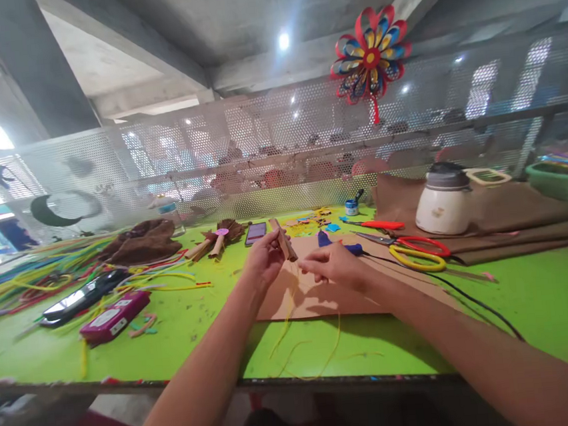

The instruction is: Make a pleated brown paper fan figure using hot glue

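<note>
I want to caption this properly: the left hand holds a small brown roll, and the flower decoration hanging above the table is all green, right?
Not quite: the flower decoration is red, blue and yellow, as the head view shows.

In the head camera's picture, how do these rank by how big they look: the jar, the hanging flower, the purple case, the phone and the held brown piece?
1. Flower
2. Jar
3. Purple case
4. Phone and brown piece: too alike to rank.

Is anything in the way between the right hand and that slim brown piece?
No visible obstacle separates the right hand from the slim brown piece in the left hand; thin yellow thread hangs below.
</note>
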`<action>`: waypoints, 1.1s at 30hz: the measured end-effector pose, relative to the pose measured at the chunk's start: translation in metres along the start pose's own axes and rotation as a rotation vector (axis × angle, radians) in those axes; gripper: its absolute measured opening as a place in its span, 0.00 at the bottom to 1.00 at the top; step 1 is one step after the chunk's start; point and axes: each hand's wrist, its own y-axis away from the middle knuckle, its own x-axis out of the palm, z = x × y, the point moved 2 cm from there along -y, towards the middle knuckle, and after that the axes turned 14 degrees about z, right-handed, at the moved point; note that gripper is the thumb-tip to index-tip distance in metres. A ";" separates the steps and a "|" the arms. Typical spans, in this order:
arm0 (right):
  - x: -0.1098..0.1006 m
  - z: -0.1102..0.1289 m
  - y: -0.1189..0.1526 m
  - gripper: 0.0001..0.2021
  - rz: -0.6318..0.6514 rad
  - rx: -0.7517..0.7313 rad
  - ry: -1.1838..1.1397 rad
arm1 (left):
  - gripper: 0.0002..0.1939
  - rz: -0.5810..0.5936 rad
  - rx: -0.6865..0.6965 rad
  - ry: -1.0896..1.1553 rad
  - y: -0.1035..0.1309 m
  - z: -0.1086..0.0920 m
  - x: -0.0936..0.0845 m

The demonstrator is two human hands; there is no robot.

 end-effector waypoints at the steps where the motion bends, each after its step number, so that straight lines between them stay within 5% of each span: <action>1: 0.006 0.001 0.001 0.15 0.020 0.009 -0.002 | 0.06 -0.008 0.024 0.021 0.000 -0.002 0.000; 12: 0.038 -0.003 0.004 0.14 0.182 0.111 -0.302 | 0.05 -0.017 0.048 0.071 0.003 -0.009 0.007; 23: 0.008 -0.008 0.000 0.08 0.041 0.107 0.314 | 0.05 0.083 -0.085 0.056 0.010 -0.011 0.014; 26: -0.003 -0.006 0.002 0.10 0.100 0.095 0.473 | 0.06 0.060 -0.089 0.066 0.011 -0.011 0.014; 33: -0.014 -0.002 0.001 0.09 -0.002 0.176 0.523 | 0.04 -0.013 -0.160 0.019 0.009 -0.009 0.009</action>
